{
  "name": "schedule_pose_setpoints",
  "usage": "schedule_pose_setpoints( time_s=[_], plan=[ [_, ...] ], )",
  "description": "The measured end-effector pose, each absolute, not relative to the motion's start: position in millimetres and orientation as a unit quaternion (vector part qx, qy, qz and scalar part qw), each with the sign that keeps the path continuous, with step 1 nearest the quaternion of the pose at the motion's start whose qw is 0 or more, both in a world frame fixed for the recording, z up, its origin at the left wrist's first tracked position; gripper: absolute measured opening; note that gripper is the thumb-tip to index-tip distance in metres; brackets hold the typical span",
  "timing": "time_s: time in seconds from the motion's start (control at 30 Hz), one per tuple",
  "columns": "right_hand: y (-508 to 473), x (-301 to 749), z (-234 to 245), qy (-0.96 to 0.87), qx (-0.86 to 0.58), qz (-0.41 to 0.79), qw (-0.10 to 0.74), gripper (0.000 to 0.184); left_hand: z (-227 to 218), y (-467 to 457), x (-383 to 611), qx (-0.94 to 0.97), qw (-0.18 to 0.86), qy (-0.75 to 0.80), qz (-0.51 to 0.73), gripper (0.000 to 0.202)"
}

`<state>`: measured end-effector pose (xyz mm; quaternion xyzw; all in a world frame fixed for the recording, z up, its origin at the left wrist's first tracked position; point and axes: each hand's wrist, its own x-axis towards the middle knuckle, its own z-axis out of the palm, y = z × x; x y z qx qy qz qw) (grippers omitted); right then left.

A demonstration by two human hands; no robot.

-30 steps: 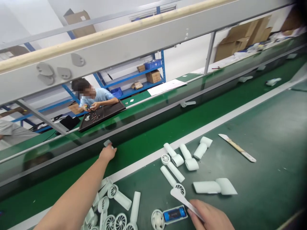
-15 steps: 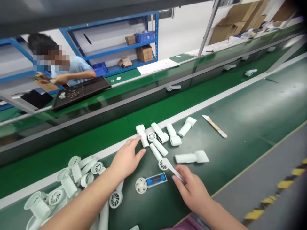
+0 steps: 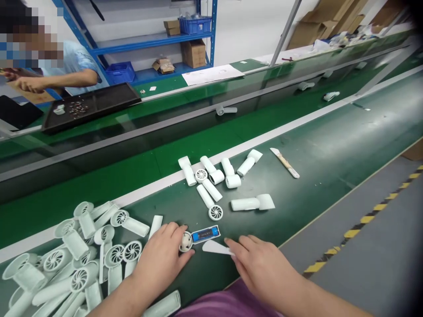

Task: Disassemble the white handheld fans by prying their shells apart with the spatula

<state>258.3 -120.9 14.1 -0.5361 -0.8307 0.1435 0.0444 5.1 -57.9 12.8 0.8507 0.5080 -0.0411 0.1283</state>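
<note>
Lying on the dark green worktop (image 3: pixel 317 189) between the two hands, the pale mint plastic handheld fan (image 3: pixel 187 241) shows a blue cylindrical battery (image 3: pixel 205 234) in its open handle. Reaching from lower left, knuckles up, the left hand (image 3: pixel 165 250) curves thumb and forefinger, parted, around the fan's round head. The right hand (image 3: pixel 256 262), palm down with bent fingers, closes on a flat white spatula-like tool (image 3: pixel 214 248), its blade just beside the fan's handle.

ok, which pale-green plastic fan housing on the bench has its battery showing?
The pale-green plastic fan housing held by the left hand: a blue cylindrical battery sits in its open handle. No other housing shows one.
</note>
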Motion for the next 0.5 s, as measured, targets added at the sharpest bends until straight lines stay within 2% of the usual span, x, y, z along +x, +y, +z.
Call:
schedule_pose_setpoints(
  time_s=[0.17,0.5],
  plan=[
    [-116,237,23,-0.794,-0.59,0.15,-0.008,0.03,13,-67,8,0.856,0.082,0.503,-0.088,0.019],
    [-101,220,64,-0.778,-0.606,0.132,-0.095,0.02,-4,-76,17,0.865,0.032,0.497,-0.062,0.02]
  ],
)
